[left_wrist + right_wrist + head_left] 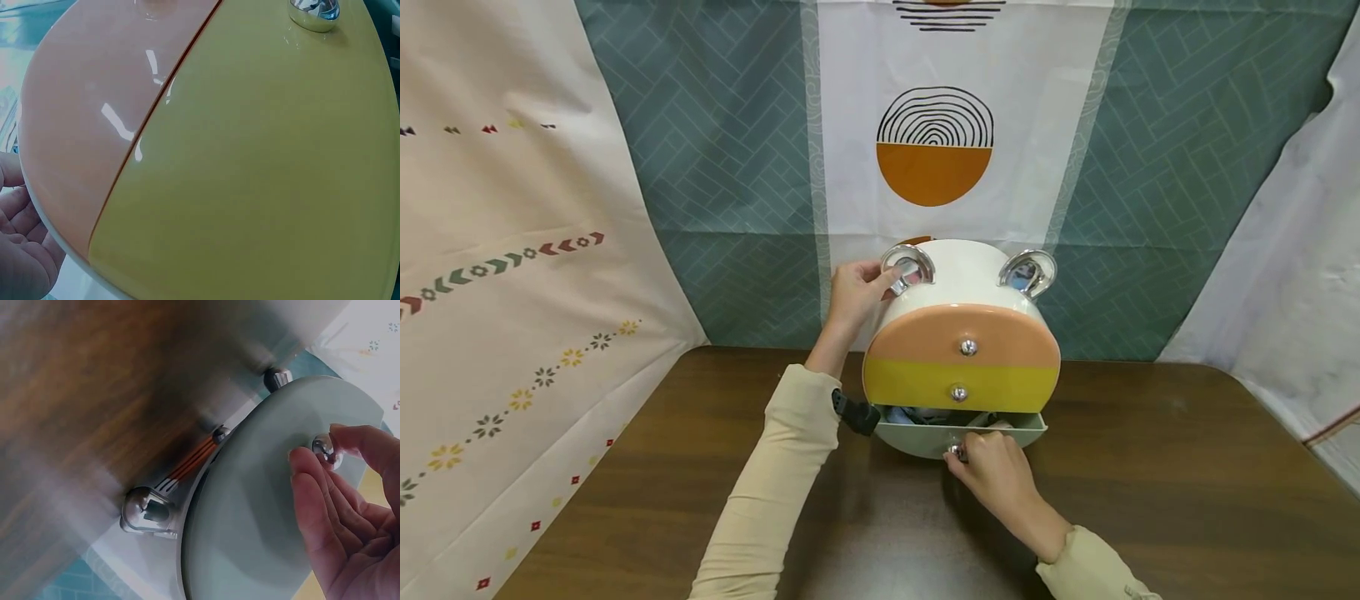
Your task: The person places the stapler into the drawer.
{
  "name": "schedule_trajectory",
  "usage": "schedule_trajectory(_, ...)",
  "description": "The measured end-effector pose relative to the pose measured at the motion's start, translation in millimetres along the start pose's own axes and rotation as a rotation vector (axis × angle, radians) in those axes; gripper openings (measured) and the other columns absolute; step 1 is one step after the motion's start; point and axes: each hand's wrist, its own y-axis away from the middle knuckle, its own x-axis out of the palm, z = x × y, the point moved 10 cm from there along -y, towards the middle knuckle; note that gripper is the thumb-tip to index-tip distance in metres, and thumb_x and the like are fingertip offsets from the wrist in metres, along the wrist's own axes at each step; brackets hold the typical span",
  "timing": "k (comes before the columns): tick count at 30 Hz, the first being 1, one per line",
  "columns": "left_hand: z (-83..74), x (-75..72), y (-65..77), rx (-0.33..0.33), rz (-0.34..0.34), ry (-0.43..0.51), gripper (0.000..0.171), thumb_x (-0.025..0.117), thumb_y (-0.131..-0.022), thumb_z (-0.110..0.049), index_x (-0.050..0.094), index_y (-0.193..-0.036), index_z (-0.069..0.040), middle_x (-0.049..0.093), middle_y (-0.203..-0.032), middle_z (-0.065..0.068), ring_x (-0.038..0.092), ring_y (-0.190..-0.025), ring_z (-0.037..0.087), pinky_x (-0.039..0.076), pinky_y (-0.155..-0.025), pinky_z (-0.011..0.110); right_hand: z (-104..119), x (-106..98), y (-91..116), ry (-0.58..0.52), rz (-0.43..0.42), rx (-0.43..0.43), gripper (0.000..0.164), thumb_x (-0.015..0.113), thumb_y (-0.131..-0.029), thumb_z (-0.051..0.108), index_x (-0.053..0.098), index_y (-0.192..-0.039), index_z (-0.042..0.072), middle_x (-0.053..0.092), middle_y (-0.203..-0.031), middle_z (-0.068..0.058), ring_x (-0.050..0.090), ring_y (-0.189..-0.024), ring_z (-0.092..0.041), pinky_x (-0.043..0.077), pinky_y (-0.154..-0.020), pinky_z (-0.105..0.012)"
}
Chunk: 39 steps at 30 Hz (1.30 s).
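Observation:
A rounded toy-like cabinet [977, 275] with a white body and two silver ring ears stands on the table. Its peach drawer [917, 337] and yellow drawer [917, 383] are closed, while the pale green bottom drawer [910, 437] is pulled partly out, with items inside too covered to identify. My left hand [853, 296] grips the left silver ear [927, 260], thumb across its front. With thumb and fingers, my right hand [1000, 471] pinches the green drawer's silver knob [324, 449]. In the left wrist view, fingers [22, 212] show beside the cabinet's edge.
The brown wooden table [1150, 467] extends to both sides of the cabinet. A patterned cloth [737, 167] hangs close behind it, and pale cloths flank the table. Silver feet [147, 509] support the cabinet underneath. The right ear [1028, 273] stands free.

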Motion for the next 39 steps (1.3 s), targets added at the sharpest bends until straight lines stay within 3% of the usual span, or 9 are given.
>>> schedule_trajectory(7,1.5,-0.2,-1.7,-0.001,-0.007,0.001,0.023,0.064,-0.084,-0.008,0.066,-0.098,0.010,0.066,-0.093,0.023,0.058,-0.063,0.007,0.053,-0.061,0.021,-6,8,-8,-0.032,0.027,0.008,0.051,0.072,-0.072,0.011,0.027,-0.049,0.018,0.015,-0.051,0.011,0.021,-0.045,-0.005,0.018,-0.039,-0.019)
schedule_trajectory(16,3.0,0.3,-2.4,-0.018,-0.011,-0.004,0.022,0.064,-0.084,-0.009,0.066,-0.094,0.010,0.066,-0.085,0.018,0.057,-0.061,0.006,0.053,-0.063,0.024,-12,15,-16,-0.036,0.038,0.015,0.050,0.071,-0.073,0.010,0.029,-0.048,0.017,0.015,-0.052,0.010,0.020,-0.046,-0.006,0.018,-0.039,-0.019)
schedule_trajectory(23,2.2,2.3,-1.4,-0.031,0.002,0.038,0.020,0.063,-0.085,-0.006,0.066,-0.091,0.013,0.062,-0.074,0.008,0.056,-0.057,0.005,0.053,-0.062,0.023,-12,16,-20,-0.021,0.026,-0.002,0.054,0.070,-0.072,0.009,0.021,-0.052,0.020,0.012,-0.053,0.010,0.016,-0.046,-0.007,0.015,-0.039,-0.018)
schedule_trajectory(30,1.7,3.5,0.0,-0.045,0.017,0.051,0.021,0.062,-0.085,-0.007,0.066,-0.095,0.012,0.064,-0.079,0.011,0.056,-0.059,0.005,0.052,-0.061,0.019,-11,15,-20,-0.003,0.015,-0.008,0.054,0.070,-0.071,0.009,0.021,-0.052,0.020,0.012,-0.053,0.010,0.016,-0.045,-0.007,0.015,-0.038,-0.018)
schedule_trajectory(35,3.4,1.5,-0.4,-0.050,0.023,0.039,0.023,0.063,-0.085,-0.009,0.066,-0.099,0.009,0.066,-0.092,0.019,0.059,-0.063,0.008,0.053,-0.065,0.023,-13,15,-20,0.015,0.052,-0.011,0.052,0.077,-0.070,0.018,0.030,-0.047,0.019,0.023,-0.046,0.011,0.026,-0.041,-0.004,0.023,-0.036,-0.019)
schedule_trajectory(39,5.7,0.1,-0.7,-0.057,0.038,0.041,0.026,0.064,-0.085,-0.010,0.065,-0.103,0.008,0.065,-0.100,0.021,0.062,-0.070,0.011,0.054,-0.070,0.026,-18,11,-23,-0.073,0.090,-0.015,0.036,0.081,-0.065,0.024,0.051,-0.047,0.015,0.044,-0.044,0.010,0.039,-0.041,-0.003,0.033,-0.039,-0.018)
